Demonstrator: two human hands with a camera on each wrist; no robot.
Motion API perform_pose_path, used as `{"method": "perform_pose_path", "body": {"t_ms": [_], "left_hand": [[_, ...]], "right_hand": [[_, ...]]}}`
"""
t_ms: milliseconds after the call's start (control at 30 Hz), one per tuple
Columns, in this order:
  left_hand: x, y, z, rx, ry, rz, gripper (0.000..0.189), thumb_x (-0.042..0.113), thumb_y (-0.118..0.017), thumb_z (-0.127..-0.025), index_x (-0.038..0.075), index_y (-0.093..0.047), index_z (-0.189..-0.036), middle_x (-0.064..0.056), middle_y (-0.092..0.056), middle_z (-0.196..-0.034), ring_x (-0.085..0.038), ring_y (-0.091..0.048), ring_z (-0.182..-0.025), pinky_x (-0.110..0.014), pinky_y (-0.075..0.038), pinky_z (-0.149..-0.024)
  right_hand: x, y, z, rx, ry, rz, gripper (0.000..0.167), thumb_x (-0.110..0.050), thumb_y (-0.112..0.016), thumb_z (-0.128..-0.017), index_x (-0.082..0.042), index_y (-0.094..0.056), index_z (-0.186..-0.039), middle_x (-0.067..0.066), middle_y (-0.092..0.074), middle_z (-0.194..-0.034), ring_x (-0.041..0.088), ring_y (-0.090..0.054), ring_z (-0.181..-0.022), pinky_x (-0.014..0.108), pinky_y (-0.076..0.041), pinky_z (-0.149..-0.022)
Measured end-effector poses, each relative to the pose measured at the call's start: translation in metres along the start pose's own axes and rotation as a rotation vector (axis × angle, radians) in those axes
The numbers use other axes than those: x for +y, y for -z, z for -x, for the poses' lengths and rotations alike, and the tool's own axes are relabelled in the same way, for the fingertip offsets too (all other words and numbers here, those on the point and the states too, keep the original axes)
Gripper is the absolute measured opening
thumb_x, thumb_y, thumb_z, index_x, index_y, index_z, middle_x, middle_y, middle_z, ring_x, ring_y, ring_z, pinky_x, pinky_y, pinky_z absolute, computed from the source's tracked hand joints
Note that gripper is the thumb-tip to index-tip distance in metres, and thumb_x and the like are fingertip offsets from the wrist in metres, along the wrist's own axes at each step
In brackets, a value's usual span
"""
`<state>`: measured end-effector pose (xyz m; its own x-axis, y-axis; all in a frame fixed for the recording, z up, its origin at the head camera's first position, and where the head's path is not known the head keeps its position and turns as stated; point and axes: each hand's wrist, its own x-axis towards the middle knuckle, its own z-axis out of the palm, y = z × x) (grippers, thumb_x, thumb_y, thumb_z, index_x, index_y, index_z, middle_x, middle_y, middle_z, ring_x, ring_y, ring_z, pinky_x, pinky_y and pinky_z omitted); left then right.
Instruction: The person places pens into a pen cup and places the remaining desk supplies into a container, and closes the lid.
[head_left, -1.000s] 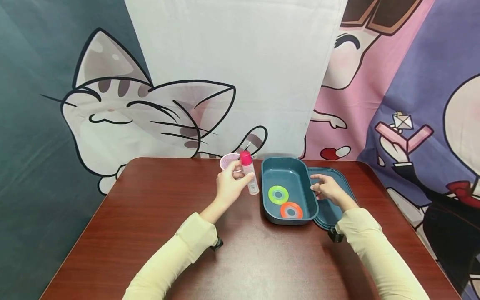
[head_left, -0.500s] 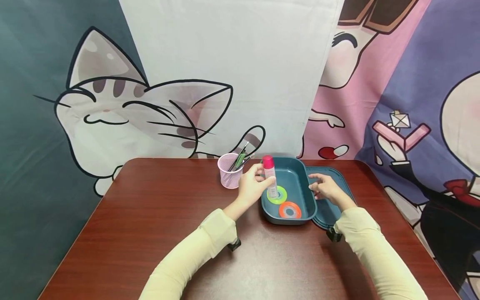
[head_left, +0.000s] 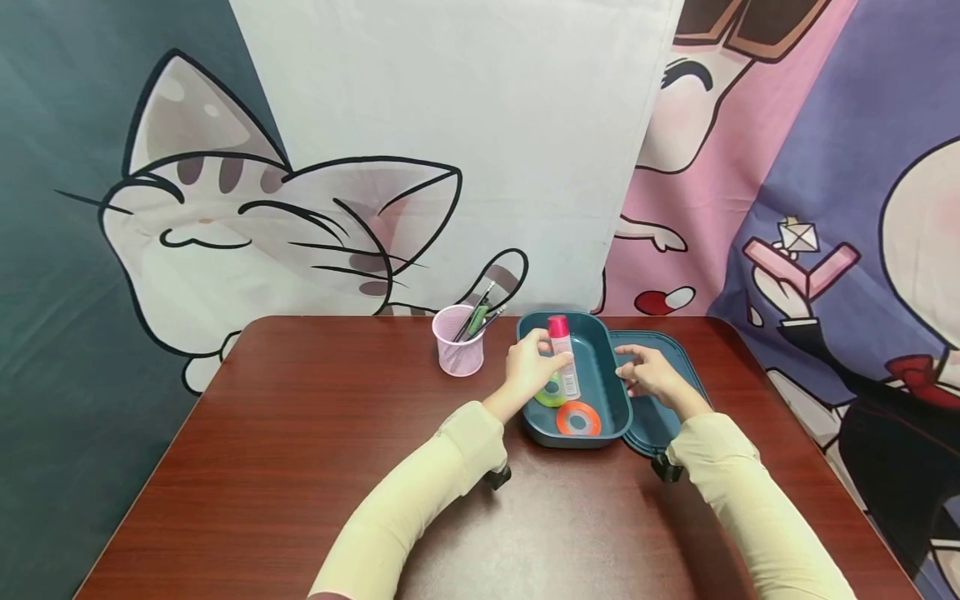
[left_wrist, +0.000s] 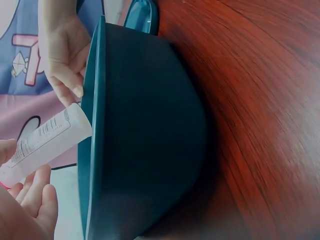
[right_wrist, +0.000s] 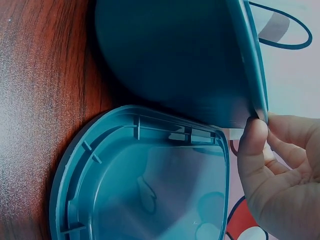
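Observation:
My left hand (head_left: 527,367) holds a slim clear bottle with a pink-red cap (head_left: 564,367), cap up and slightly tilted, over the inside of a dark teal box (head_left: 525,421). In the left wrist view the bottle's (left_wrist: 50,137) base is at the box rim (left_wrist: 98,125), thumb and fingers around its cap end. My right hand (head_left: 651,375) pinches the box's right rim between thumb and fingers, plain in the right wrist view (right_wrist: 280,165). Inside the box lie an orange ring-shaped roll (head_left: 578,418) and a lime-green one (head_left: 550,393), partly hidden by the bottle.
Right of the box lies its teal lid (head_left: 660,425), partly under my right hand. A pink mesh pen cup (head_left: 458,354) with pens and pencils stands left of the box. Behind the brown table (head_left: 300,467) hangs a printed cloth (head_left: 450,125).
My left hand has carried the bottle rightward from beside the pen cup to over the box. The pen cup has come into fuller view. My right hand keeps its place on the rim.

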<state>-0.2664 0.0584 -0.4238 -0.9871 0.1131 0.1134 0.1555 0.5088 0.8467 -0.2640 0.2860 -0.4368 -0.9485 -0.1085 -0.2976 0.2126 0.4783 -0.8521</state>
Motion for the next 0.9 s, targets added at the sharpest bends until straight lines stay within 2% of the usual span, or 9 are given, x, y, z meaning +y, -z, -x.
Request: {"method": "perform_pose_path", "body": {"t_ms": [300, 433, 700, 900], "left_hand": [[0.0, -0.025, -0.01, 0.015, 0.072, 0.07, 0.036, 0.031, -0.072, -0.071, 0.011, -0.058, -0.096, -0.003, -0.067, -0.082, -0.011, -0.06, -0.071, -0.019, -0.046, -0.057], [0.0, -0.035, -0.012, 0.028, 0.106, 0.058, 0.036, 0.032, -0.073, -0.07, 0.01, -0.059, -0.096, -0.004, -0.068, -0.081, -0.011, -0.061, -0.071, -0.019, -0.045, -0.056], [0.002, -0.052, -0.01, 0.005, 0.193, 0.098, 0.035, 0.032, -0.073, -0.07, 0.01, -0.06, -0.095, -0.003, -0.067, -0.081, -0.01, -0.058, -0.068, -0.02, -0.044, -0.057], [0.002, -0.062, -0.006, -0.002, 0.228, 0.086, 0.034, 0.032, -0.074, -0.069, 0.011, -0.06, -0.092, -0.001, -0.065, -0.077, -0.009, -0.055, -0.064, -0.021, -0.043, -0.054]], "right_hand": [[-0.001, -0.001, 0.0, 0.006, -0.01, 0.0, 0.053, -0.004, -0.049, -0.086, 0.001, -0.029, -0.134, 0.019, -0.049, -0.095, 0.015, -0.05, -0.063, 0.03, -0.051, -0.06], [-0.001, -0.001, 0.0, 0.004, -0.009, 0.0, 0.053, -0.005, -0.049, -0.086, 0.001, -0.029, -0.134, 0.02, -0.048, -0.096, 0.015, -0.05, -0.064, 0.028, -0.05, -0.059], [0.0, -0.001, 0.0, 0.01, 0.007, -0.004, 0.053, -0.004, -0.05, -0.086, 0.002, -0.029, -0.134, 0.019, -0.048, -0.093, 0.015, -0.05, -0.063, 0.027, -0.05, -0.058], [0.0, -0.001, -0.001, 0.017, 0.003, 0.0, 0.052, -0.004, -0.05, -0.085, 0.001, -0.03, -0.134, 0.017, -0.049, -0.092, 0.015, -0.051, -0.063, 0.027, -0.05, -0.058]]}}
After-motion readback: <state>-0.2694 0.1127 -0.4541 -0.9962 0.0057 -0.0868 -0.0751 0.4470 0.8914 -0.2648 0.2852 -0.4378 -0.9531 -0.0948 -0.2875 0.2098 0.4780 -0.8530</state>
